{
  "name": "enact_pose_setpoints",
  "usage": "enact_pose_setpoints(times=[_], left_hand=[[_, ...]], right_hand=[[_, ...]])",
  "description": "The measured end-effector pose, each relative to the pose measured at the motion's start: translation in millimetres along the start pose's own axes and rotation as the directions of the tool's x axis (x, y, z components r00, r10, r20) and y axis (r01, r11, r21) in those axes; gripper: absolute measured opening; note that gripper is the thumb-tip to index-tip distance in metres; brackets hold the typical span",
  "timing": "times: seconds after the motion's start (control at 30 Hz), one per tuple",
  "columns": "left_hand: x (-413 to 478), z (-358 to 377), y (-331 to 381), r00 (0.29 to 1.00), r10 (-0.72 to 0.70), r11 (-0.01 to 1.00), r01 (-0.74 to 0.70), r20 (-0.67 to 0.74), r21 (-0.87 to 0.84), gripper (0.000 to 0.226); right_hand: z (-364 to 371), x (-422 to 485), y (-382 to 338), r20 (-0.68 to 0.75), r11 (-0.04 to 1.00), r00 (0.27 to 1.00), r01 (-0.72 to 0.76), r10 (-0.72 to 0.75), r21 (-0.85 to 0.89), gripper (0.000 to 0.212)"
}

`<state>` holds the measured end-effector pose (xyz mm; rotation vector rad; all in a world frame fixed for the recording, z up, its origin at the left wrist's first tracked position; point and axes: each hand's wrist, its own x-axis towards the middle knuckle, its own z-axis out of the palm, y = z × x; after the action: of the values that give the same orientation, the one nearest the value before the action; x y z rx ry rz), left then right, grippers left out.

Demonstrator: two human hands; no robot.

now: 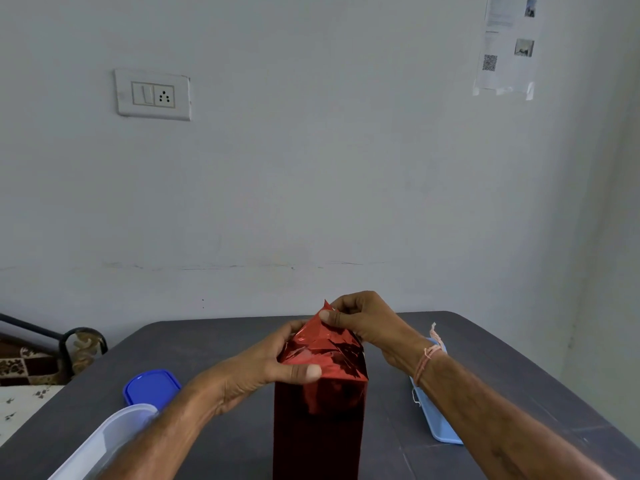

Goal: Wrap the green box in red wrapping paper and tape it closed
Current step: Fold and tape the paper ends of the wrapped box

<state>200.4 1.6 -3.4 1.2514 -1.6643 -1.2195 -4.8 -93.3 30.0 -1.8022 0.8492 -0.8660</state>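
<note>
Head view: a tall box, fully covered in shiny red wrapping paper (320,431), is stood upright on a dark grey table (214,344), near the front edge and roughly at centre (no green surface of the box is seen; it is all under the paper). At the top end the paper is gathered into a crumpled peak. The left hand (263,372) is pressed against the upper left side of the wrapped box, its thumb laid flat across the front fold and its fingers closed around the corner behind. The right hand (367,323) is held at the peak, thumb and forefinger pinched together on the tip of the paper flap. A pale thread band (427,358) is tied around the right wrist. A blue lid (149,388) lies on the table to the left of the box, and a clear plastic container (104,441) sits just in front of it, partly under the left forearm. A light blue tray (436,420) is partly hidden behind the right forearm. On the wall behind, a switch plate (153,94) and a printed sheet (507,46) are mounted.
</note>
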Motion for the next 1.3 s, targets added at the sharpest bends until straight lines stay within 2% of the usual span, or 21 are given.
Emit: enact_pose_setpoints(times=[0.2, 0.43, 0.8, 1.3], left_hand=[[-6.5, -1.8, -6.0, 1.0, -0.019, 0.997, 0.02, -0.015, 0.077, 0.097], [-2.6, 7.3, -12.9, 0.99, 0.038, 0.997, -0.028, -0.137, 0.075, 0.076], [-7.9, 18.5, -23.0, 0.966, 0.091, 0.996, -0.084, -0.241, 0.037, 0.072], [-19.0, 32.0, -26.1, 0.925, 0.229, 0.973, -0.223, -0.304, 0.055, 0.058]], right_hand=[[-0.4, 0.0, -6.5, -0.085, 0.997, 0.996, 0.032, -0.038, -0.071, 0.012], [-3.8, -4.9, -13.4, -0.114, 0.942, 0.978, 0.132, -0.174, -0.309, 0.009], [5.1, -22.3, -21.0, -0.089, 0.815, 0.957, 0.184, -0.276, -0.549, 0.007], [21.7, -68.9, 7.7, -0.109, 0.763, 0.918, 0.246, -0.381, -0.598, 0.006]])
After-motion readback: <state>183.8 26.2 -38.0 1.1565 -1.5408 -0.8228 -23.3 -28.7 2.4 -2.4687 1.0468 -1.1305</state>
